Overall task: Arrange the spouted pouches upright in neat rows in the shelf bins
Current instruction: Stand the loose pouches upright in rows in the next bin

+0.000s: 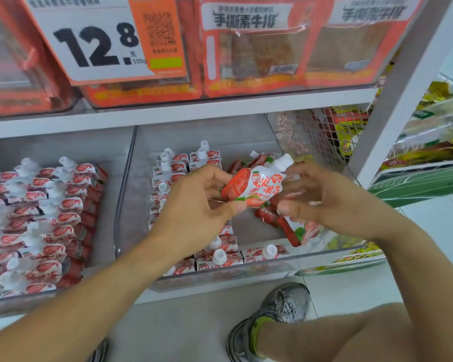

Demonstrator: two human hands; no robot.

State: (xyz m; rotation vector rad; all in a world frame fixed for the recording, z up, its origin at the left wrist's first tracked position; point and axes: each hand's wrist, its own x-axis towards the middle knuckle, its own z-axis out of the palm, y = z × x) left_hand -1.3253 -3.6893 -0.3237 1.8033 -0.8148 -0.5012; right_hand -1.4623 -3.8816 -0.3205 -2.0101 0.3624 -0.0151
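My left hand [194,205] pinches a red-and-white spouted pouch [256,186] by its lower edge, above the middle clear bin [131,184]. The pouch is tilted, its white cap pointing up and to the right. My right hand [322,202] is at the pouch's right side with fingers curled, and I cannot tell whether it grips. Upright pouches [173,168] stand in rows along the bin's left side and front [220,257]. Loose pouches [280,220] lie jumbled at the bin's right. The left bin [37,220] is packed with rows of the same pouches.
The upper shelf [194,111] holds orange snack boxes and a price card [100,40] reading 12.8. A wire basket [332,131] of packets is at the right, beside a white shelf post [392,100]. My shoe [272,317] rests on the floor below the bin.
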